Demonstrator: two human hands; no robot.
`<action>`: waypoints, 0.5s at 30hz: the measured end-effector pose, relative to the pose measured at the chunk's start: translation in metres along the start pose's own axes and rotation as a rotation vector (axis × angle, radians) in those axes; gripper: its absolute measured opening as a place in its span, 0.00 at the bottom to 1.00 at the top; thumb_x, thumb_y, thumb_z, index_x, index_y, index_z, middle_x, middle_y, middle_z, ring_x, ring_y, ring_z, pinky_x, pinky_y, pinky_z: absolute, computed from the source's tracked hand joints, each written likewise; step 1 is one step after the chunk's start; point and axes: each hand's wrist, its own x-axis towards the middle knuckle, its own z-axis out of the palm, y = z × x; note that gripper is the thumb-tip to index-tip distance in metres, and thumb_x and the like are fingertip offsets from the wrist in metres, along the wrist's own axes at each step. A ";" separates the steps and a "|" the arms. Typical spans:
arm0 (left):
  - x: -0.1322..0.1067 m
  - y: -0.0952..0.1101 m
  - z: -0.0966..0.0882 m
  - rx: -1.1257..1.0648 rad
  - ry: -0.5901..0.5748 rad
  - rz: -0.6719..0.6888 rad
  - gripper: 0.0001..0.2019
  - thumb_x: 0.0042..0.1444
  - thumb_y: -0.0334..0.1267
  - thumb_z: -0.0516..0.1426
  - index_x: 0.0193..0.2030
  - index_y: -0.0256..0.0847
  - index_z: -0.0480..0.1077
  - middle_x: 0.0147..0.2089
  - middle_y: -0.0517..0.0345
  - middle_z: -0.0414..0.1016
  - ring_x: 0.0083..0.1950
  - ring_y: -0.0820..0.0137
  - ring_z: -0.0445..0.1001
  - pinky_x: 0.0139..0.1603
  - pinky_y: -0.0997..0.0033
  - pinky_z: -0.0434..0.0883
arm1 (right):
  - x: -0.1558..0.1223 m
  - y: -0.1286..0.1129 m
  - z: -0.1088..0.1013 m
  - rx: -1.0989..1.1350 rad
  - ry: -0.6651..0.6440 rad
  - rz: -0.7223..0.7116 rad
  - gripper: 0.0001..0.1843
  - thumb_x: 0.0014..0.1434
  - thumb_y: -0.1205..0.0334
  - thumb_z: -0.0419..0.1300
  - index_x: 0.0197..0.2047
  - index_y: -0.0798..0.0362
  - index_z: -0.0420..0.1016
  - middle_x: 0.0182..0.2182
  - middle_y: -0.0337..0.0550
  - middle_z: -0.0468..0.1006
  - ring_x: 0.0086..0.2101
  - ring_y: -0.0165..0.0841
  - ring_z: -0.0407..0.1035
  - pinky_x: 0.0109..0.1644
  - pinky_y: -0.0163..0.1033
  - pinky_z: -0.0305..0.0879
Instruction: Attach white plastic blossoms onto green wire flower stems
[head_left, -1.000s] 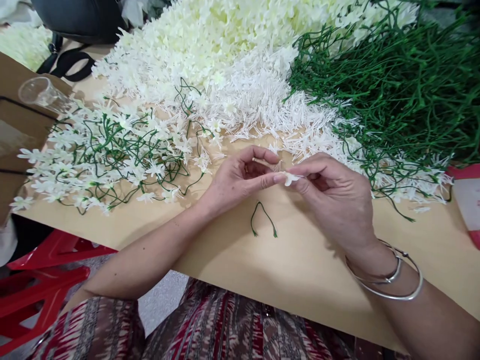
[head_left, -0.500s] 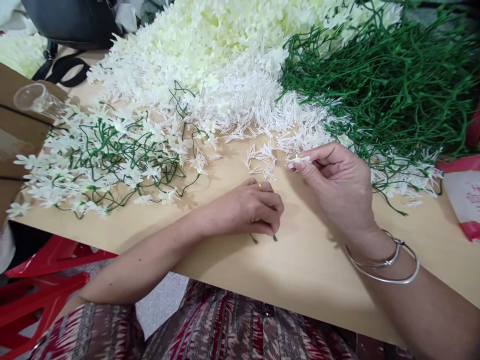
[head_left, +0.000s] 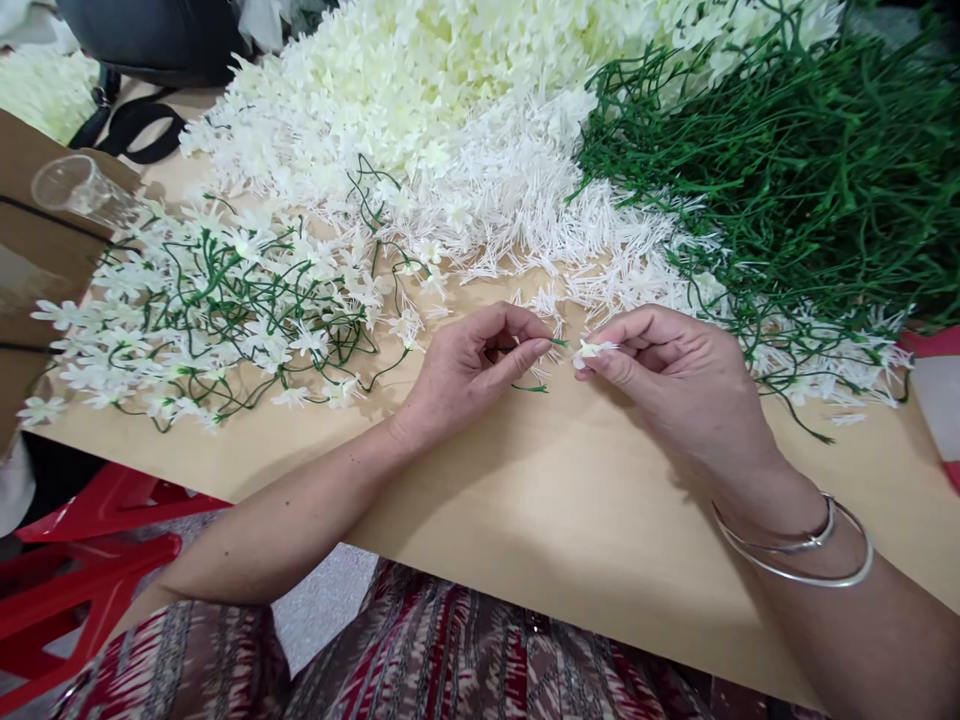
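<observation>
My left hand pinches a green plastic stem, whose tip pokes out past the thumb and forefinger. A second green tip shows just below the same hand; the rest of it is hidden by the fingers. Between the thumb and forefinger of my right hand is a small white artificial flower. Flower and stem tip face each other, a short gap apart, above the table. Loose white stamens lie just beyond the hands.
Stemmed white flowers are heaped at the left, near a clear plastic cup. Loose petals and stamens form a large pile at the back. Green stems fill the back right. A black bag stands back left; red stools are below.
My left hand has risen and turned, bringing the stem tip up close to the flower. My right hand keeps its pinch on the flower and has shifted only slightly.
</observation>
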 end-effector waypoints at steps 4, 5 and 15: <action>0.000 0.001 0.000 0.022 0.018 0.030 0.12 0.66 0.47 0.64 0.41 0.39 0.77 0.34 0.59 0.77 0.29 0.77 0.69 0.30 0.75 0.67 | 0.000 -0.003 -0.001 0.029 -0.047 0.051 0.12 0.51 0.53 0.77 0.30 0.48 0.81 0.26 0.38 0.82 0.27 0.31 0.75 0.32 0.37 0.72; 0.000 0.002 -0.001 0.035 0.022 0.040 0.12 0.66 0.47 0.64 0.41 0.39 0.77 0.34 0.59 0.78 0.29 0.77 0.69 0.30 0.74 0.67 | 0.000 -0.003 -0.002 0.030 -0.053 0.061 0.12 0.51 0.53 0.77 0.31 0.48 0.82 0.26 0.38 0.82 0.27 0.31 0.75 0.32 0.36 0.72; -0.001 0.006 -0.003 0.159 0.004 0.146 0.09 0.66 0.42 0.65 0.41 0.39 0.79 0.36 0.56 0.82 0.31 0.76 0.73 0.31 0.76 0.68 | 0.002 -0.005 -0.003 -0.036 -0.123 0.088 0.06 0.55 0.60 0.73 0.31 0.46 0.81 0.25 0.36 0.81 0.26 0.30 0.72 0.31 0.37 0.70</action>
